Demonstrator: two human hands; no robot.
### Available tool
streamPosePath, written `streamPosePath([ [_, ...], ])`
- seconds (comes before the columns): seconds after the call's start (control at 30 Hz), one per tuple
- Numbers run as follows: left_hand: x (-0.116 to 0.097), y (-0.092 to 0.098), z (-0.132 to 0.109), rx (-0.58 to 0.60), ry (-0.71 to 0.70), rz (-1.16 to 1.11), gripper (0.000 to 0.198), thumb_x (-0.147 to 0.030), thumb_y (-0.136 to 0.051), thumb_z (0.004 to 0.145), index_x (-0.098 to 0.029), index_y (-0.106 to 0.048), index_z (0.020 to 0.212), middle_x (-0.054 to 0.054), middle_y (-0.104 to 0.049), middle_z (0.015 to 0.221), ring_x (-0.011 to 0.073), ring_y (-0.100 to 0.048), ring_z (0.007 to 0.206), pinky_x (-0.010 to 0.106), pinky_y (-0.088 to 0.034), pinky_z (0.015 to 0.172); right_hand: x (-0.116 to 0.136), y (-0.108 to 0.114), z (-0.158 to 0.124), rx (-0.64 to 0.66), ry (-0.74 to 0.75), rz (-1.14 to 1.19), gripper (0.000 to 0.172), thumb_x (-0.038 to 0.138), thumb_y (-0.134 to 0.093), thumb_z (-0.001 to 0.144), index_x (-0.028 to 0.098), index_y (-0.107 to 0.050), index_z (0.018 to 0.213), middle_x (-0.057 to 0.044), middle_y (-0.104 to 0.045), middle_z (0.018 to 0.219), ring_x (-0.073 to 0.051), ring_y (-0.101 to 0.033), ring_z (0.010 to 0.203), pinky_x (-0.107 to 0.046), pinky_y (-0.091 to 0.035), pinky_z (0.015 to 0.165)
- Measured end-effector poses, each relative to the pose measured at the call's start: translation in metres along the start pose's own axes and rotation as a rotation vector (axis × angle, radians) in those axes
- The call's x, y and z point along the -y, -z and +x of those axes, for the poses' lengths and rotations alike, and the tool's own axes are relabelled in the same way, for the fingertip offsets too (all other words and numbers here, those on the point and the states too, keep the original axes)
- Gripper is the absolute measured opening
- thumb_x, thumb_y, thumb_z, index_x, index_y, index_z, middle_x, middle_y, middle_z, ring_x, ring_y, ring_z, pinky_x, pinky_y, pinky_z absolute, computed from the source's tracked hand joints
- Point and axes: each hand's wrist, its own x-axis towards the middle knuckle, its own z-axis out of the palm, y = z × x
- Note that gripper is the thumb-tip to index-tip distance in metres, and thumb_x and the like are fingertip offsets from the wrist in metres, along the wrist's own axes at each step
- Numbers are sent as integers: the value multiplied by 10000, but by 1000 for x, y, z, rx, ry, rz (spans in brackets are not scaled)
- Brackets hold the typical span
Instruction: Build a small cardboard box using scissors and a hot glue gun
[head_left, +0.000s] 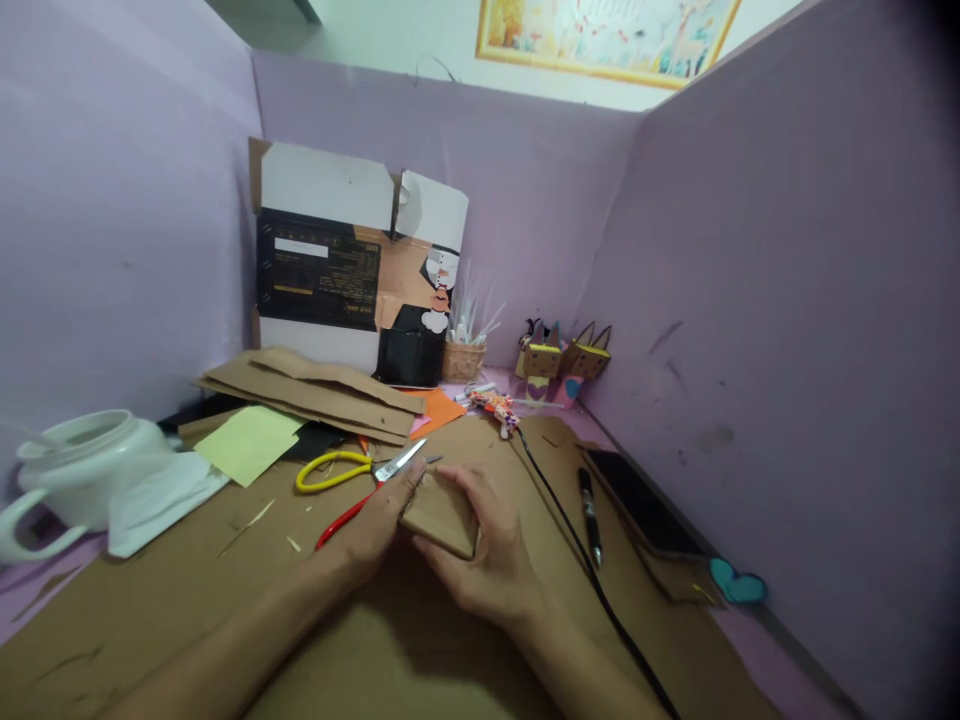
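Note:
Between my two hands is a small brown cardboard box (pixel 444 510), held above the cardboard mat (pixel 360 620). My left hand (pixel 375 530) presses along its left side, with the thumb at the upper left corner and the other fingers mostly hidden. My right hand (pixel 499 560) grips it from the right, thumb on the near edge and fingers over the far edge. Just beyond my left hand lie scissors (pixel 337 472) with one yellow and one red handle, their blades partly open.
At left stand a white teapot-like vessel (pixel 97 470) and a white tissue (pixel 161 500). Cardboard sheets (pixel 315 390) and yellow paper (pixel 251 440) lie behind. A glue gun (pixel 496 408) trails a black cord (pixel 570 540); a pen (pixel 590 515) and a phone (pixel 645 500) are at right.

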Motion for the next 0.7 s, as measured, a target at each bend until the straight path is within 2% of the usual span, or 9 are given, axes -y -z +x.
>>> streamPosePath([
  [0.13,-11,12,2,223,-96,160,436,-529,-554,776,-192,-588,1051,48,-664,982,241,-586,956,331,-456,827,-4,6,2,105,18,-63,574,136,-626,731,239,-432,1261,-104,-519,1182,-245,-520,1103,-381,-456,942],
  [0.2,-14,16,1,347,-139,314,516,-477,-648,714,-192,-554,1134,61,-640,1082,259,-574,1002,344,-445,855,-7,9,2,161,41,-68,664,119,-611,738,247,-350,1335,-113,-480,1234,-248,-487,1164,-395,-437,982],
  [0.27,-15,18,0,420,-136,372,573,-408,-714,655,-183,-537,1152,71,-623,1118,263,-573,1000,347,-439,856,-9,11,0,188,63,-60,791,136,-633,741,252,-220,1405,-124,-435,1297,-255,-446,1223,-413,-409,1021],
  [0.37,-14,18,-2,428,-25,174,527,-352,-739,623,-186,-532,1078,54,-640,1015,231,-591,921,316,-452,787,-11,13,1,147,72,-103,969,256,-746,689,267,-127,1434,-139,-359,1384,-301,-355,1306,-483,-329,1074],
  [0.43,-13,17,-3,425,45,13,528,-323,-756,589,-184,-531,1046,48,-640,969,220,-589,910,302,-456,776,-11,16,3,30,52,-144,1049,328,-810,610,264,-155,1426,-147,-336,1402,-339,-308,1331,-534,-276,1088],
  [0.5,-11,16,-3,429,73,-72,569,-306,-760,568,-180,-527,1071,57,-640,971,227,-587,926,311,-458,801,-12,19,6,-87,4,-139,1009,355,-829,573,246,-247,1390,-151,-357,1387,-351,-321,1323,-547,-277,1080],
  [0.57,-8,15,-1,398,55,-38,597,-305,-759,566,-176,-512,1094,68,-640,967,242,-594,929,330,-466,804,-14,22,8,-89,-82,-58,864,324,-815,593,223,-363,1322,-144,-422,1337,-326,-401,1275,-515,-340,1052],
  [0.63,-3,15,1,324,-7,118,650,-299,-773,561,-178,-483,1129,89,-625,1040,265,-588,983,349,-471,819,-16,24,8,31,-180,37,699,259,-780,634,213,-455,1251,-128,-498,1271,-288,-481,1212,-480,-390,1022],
  [0.7,1,16,2,278,-96,332,738,-280,-776,569,-183,-437,1218,124,-556,1225,292,-520,1139,381,-437,923,-18,26,7,172,-256,91,597,170,-740,655,205,-514,1206,-124,-531,1260,-269,-501,1203,-468,-388,1029],
])
